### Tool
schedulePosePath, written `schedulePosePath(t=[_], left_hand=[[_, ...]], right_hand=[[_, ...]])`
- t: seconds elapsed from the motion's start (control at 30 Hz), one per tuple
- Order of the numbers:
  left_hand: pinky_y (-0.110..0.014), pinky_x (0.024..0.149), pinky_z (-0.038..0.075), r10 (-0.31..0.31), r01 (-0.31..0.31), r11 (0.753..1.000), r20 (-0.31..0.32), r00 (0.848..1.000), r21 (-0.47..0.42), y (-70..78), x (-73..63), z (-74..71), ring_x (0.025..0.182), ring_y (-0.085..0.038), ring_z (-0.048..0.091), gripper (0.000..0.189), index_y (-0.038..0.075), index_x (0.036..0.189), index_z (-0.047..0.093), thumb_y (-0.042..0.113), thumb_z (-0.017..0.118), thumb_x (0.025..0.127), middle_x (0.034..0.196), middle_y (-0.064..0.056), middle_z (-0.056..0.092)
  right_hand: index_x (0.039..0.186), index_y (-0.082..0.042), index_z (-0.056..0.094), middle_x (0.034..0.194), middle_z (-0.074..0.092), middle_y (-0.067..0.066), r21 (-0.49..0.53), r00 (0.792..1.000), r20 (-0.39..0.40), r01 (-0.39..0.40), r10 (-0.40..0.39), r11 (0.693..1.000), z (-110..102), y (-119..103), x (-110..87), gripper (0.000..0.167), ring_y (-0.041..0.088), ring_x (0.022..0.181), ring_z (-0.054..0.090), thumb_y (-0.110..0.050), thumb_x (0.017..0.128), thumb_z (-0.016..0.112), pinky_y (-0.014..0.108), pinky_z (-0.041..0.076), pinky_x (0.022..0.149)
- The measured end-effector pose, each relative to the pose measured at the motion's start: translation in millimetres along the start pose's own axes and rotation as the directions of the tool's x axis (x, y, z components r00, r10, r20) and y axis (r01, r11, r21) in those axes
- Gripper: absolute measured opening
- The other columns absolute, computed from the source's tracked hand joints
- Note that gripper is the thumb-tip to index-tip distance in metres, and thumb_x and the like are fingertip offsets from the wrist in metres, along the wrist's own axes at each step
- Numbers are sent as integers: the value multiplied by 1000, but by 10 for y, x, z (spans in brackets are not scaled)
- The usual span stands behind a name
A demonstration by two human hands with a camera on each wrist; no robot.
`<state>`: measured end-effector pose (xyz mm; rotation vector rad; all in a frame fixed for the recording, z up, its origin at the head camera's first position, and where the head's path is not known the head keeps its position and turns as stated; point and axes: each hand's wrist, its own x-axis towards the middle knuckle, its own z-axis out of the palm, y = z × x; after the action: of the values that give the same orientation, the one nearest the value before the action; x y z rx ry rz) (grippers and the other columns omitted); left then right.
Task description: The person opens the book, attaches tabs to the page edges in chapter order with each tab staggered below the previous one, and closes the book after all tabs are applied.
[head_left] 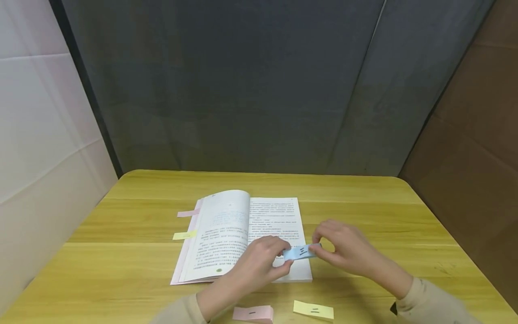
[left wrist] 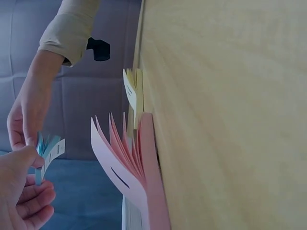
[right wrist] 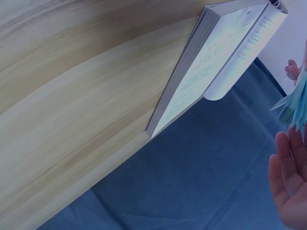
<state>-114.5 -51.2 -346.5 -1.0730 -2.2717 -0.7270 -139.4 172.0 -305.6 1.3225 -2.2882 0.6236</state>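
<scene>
Over the lower right page of an open book [head_left: 275,216], both hands hold a blue sticky-note pad [head_left: 301,252] marked with three short strokes. My left hand [head_left: 263,261] pinches its left end between thumb and fingers. At the other end, my right hand [head_left: 344,247] pinches it with thumb and forefinger. The left wrist view shows the blue pad's slips [left wrist: 52,151] fanned apart, with one marked slip bending outward. Blue slips [right wrist: 298,103] also appear at the right edge of the right wrist view, beside the right fingers [right wrist: 288,163].
A pink sticky-note pad [head_left: 252,313] with one stroke and a yellow pad [head_left: 313,310] with two lie near the table's front edge. A pink tab [head_left: 186,213] and a yellow tab [head_left: 183,235] stick out from the book's left side. Dark cloth [head_left: 243,90] hangs behind the table.
</scene>
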Motion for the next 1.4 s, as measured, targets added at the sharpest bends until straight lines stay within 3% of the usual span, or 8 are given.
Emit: schedulePosePath(t=[0.23,0.43,0.67,1.07,1.23,1.4], left_hand=[[-13,61,41,-3,3,1000,-1,1000,-2,-14,-19,7,66,-4,52,15,10,82,61,17,66,71,76,6,60],[-11,60,40,-17,17,1000,16,1000,-16,-23,-24,24,65,-3,52,15,9,82,62,17,67,71,77,5,61],[-11,59,40,-33,34,999,22,999,-31,-38,-36,50,64,-4,52,15,8,82,62,16,67,70,75,5,60],[-8,58,37,-61,61,998,83,995,-7,-62,-52,99,63,-2,49,10,11,78,62,18,66,72,72,8,57],[-8,57,37,-54,56,998,96,994,-12,-62,-46,104,63,-5,51,10,10,78,62,17,66,72,72,8,57],[-7,55,37,-44,47,999,115,992,-25,-63,-45,117,61,-4,50,10,9,79,63,16,66,73,71,7,57]], right_hand=[[72,-19,57,73,51,-15,-33,999,-4,50,-50,998,31,-23,23,11,2,67,47,-23,79,65,17,39,53],[76,-17,66,82,59,-8,-35,997,-15,79,-80,996,60,-10,30,9,5,74,52,-24,80,64,19,44,59],[68,-19,57,79,56,-10,-41,998,-26,60,-61,997,73,-27,54,15,5,73,50,-27,80,62,17,42,57],[64,-18,55,76,52,-11,-65,991,8,134,-134,989,78,-147,135,18,3,68,44,-24,79,62,13,38,54],[65,-16,58,76,52,-10,-64,979,-1,202,-202,977,73,-161,136,17,3,66,43,-21,80,62,12,37,55],[67,-13,61,75,52,-8,-91,951,1,309,-310,947,77,-176,142,14,5,65,45,-17,80,62,13,39,57]])
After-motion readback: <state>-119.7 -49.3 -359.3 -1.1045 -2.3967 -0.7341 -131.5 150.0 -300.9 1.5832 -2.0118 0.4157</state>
